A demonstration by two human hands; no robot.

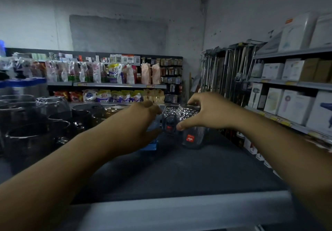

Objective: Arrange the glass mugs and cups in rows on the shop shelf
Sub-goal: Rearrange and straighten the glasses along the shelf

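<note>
cups going in at the far edge of the shelf (179,169)
our right hand (208,113) clasps a patterned cup (181,111); our left hand (140,123) hides its grip, we cannot tell. rows barely begun.

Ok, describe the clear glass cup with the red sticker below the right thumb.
The clear glass cup is smooth-walled and see-through, with a small red sticker on its front. It stands upright on the dark shelf top, beside a handled glass mug. The right hand arches over it, thumb at its upper edge; whether they touch is unclear.
</note>
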